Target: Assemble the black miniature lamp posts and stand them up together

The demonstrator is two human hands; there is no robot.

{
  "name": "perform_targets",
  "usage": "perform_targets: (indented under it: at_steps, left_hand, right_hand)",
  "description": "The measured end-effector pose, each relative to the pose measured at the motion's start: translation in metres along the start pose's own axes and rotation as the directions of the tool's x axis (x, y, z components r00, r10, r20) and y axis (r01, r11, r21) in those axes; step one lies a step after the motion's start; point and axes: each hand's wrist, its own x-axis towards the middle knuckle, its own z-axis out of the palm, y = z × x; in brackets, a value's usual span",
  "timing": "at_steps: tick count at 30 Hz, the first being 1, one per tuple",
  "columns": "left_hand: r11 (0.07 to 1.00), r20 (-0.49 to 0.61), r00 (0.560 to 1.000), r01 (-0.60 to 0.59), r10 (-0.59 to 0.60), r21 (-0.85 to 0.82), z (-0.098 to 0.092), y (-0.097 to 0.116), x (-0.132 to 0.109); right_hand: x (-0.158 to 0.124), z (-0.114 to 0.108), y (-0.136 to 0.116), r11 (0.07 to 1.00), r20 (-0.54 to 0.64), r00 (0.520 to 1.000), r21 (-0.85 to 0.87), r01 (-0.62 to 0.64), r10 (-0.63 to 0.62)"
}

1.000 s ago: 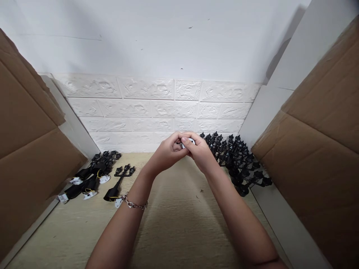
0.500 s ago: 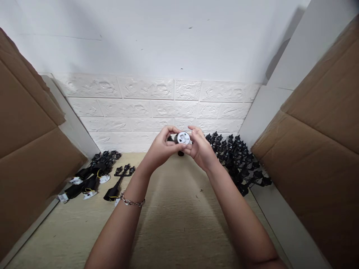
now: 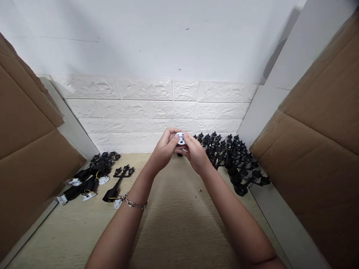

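Between my hands, a round white disc [image 3: 181, 138] with small dark openings faces up at the middle of the view. My left hand [image 3: 166, 147] grips it from the left, thumb on its face and fingers curled behind. From the right, my right hand [image 3: 194, 149] holds it too, its thumb on the upper right of the disc and the fingers underneath. A bit of a black part [image 3: 180, 154] shows just below the fingers; most of it is hidden by my hands.
Many black lantern-like pieces [image 3: 235, 153] crowd the table [image 3: 179, 224] at right. Similar black pieces with white discs [image 3: 104, 180] and yellow wires lie at left, one piece [image 3: 112, 193] apart near my left forearm. Cardboard [image 3: 28, 142] flanks both sides; a white brick-patterned wall [image 3: 134, 108] stands behind.
My right hand has closed in on the disc, its thumb now pressing on the face. The disc has turned slightly, and both thumbs lie on it.
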Motion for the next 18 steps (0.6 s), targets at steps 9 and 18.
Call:
perform_targets:
  at_steps: [9,18]
  left_hand:
    - [0.991,-0.088,0.995,-0.032,0.044,0.128,0.009,-0.010,0.002]
    - [0.973,-0.129,0.990,-0.030,0.060,0.228,0.012,-0.003,-0.001]
  right_hand:
    - [0.001,0.003,0.009,0.994,-0.015,0.996,0.069,0.089,-0.088]
    - [-0.003,0.008,0.002,0.989,-0.043,0.990,-0.078,0.129,-0.133]
